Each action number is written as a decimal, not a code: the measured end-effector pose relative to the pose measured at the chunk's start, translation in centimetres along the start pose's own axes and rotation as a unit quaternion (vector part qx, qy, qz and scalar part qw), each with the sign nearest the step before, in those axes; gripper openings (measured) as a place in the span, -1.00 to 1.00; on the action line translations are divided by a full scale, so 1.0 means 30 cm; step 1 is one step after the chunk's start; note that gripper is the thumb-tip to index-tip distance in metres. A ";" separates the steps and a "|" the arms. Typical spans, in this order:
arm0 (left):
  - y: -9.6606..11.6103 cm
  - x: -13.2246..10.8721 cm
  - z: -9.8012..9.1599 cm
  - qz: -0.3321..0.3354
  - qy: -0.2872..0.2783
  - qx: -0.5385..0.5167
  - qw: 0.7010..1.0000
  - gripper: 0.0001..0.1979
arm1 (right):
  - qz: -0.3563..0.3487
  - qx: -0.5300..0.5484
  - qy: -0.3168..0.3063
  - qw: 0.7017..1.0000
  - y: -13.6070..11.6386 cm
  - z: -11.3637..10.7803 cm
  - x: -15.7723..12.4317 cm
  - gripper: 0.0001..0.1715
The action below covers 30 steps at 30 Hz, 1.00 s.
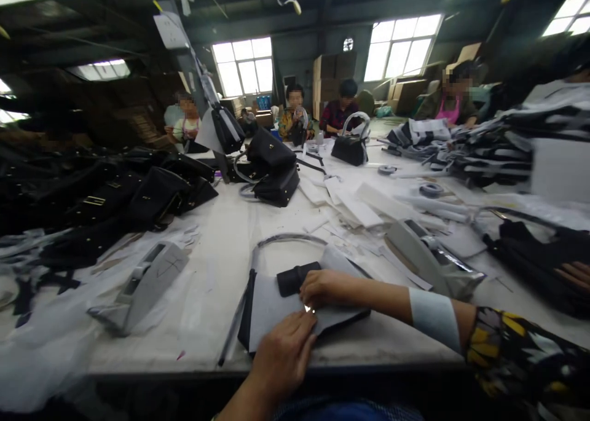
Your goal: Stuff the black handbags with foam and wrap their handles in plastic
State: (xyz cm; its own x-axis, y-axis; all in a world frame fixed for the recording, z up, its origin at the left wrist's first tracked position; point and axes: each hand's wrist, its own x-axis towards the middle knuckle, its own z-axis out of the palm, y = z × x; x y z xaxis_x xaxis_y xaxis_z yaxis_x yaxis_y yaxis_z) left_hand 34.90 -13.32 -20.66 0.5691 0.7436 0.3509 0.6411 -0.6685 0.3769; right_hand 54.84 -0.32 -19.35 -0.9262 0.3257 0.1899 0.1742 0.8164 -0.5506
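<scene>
A black handbag [270,301] lies in front of me at the table's edge, its front covered by a pale protective sheet. Its wrapped handle [288,240] arches away from me, and a short black flap [289,279] is folded upward on the front. My right hand [322,289] pinches just below the flap, fingers closed. From the near side my left hand [286,350] rests on the bag with its fingers pressed together. A small shiny metal piece [308,309] shows between both sets of fingertips. What exactly each hand grips is hidden.
Tape dispensers stand left [150,286] and right [431,255]. Black bags [115,193] pile up at left; more handbags [276,181] stand farther back. White sheets [354,203] lie beyond my bag. At right, a co-worker's hand [576,273] touches another bag [539,261]. Several people sit across the table.
</scene>
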 end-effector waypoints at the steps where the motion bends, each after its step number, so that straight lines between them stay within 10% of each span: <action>1: -0.001 -0.003 0.002 0.003 -0.001 0.005 1.000 -0.60 | 0.001 -0.016 -0.007 1.000 -0.001 0.001 0.014 -0.89; 7: -0.024 -0.021 0.028 0.032 0.009 0.069 0.997 -0.53 | 0.085 -0.101 0.008 0.991 -0.065 0.040 0.044 -0.93; 11: -0.037 -0.027 0.041 0.056 0.029 0.102 0.993 -0.52 | 0.174 -0.125 0.055 0.975 -0.030 -0.090 0.010 -0.80; 16: -0.035 -0.030 0.046 0.053 0.034 0.092 0.994 -0.51 | 0.429 -0.210 0.205 0.854 0.164 -0.358 -0.107 -0.42; 21: -0.018 -0.034 0.039 0.025 0.026 0.064 0.997 -0.51 | 0.563 -0.230 0.190 0.771 0.262 -0.430 -0.215 -0.16; 26: -0.004 -0.031 0.027 0.000 0.014 0.032 0.999 -0.51 | 0.507 -0.257 0.172 0.805 0.144 -0.418 -0.237 -0.26; 30: -0.002 -0.027 0.022 -0.006 0.017 0.006 1.000 -0.52 | 0.296 -0.253 0.135 0.911 -0.020 -0.313 -0.211 -0.12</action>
State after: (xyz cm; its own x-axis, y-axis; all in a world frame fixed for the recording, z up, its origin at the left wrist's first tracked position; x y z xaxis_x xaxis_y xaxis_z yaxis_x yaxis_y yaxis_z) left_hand 34.76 -13.88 -21.53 0.5430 0.7509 0.3760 0.6542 -0.6590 0.3711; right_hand 63.73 1.59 -12.59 -0.5145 0.8307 0.2128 0.8125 0.5515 -0.1886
